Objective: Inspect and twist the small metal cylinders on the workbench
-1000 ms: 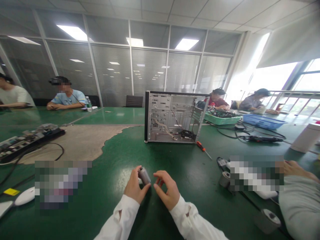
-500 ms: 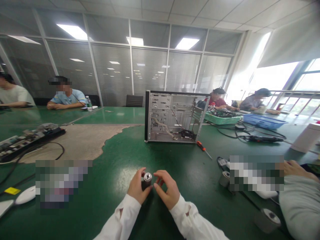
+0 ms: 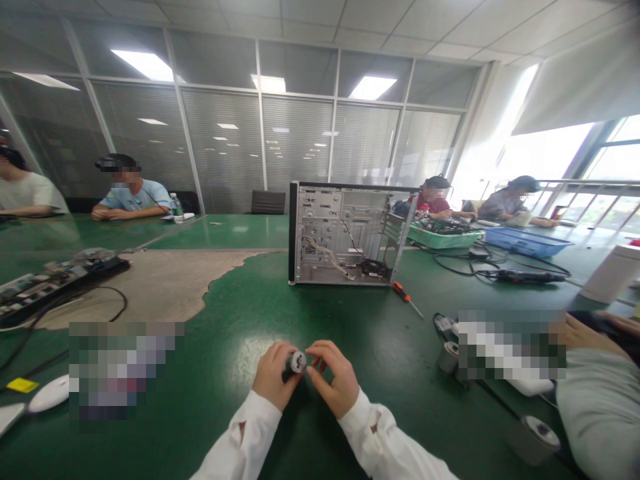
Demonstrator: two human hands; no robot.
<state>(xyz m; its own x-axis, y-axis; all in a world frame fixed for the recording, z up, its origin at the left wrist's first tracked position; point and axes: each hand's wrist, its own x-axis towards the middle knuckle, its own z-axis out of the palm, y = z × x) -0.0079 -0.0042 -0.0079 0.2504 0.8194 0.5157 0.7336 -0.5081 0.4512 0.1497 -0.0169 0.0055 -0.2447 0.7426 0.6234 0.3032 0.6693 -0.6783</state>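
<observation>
Low over the green table, my left hand is closed around a small metal cylinder, its fingers and thumb wrapped on the sides. The cylinder is tilted, and its round pale end with dark openings faces me and to the right. Just to the right of it, my right hand is curved with thumb and fingers apart. Nothing shows between those fingers, though they are close to the cylinder's end. Beyond both hands stands an open computer case with wires and a black fan inside.
An orange-handled screwdriver lies by the case. To the right are two similar cylinders, cables and a neighbour's sleeve. Farther back are green and blue baskets. Circuit boards lie at left. Several people sit around.
My left hand has tipped the cylinder, so its end now leans toward me and to the right. My right hand has barely moved. At far right, the neighbour's hand has shifted.
</observation>
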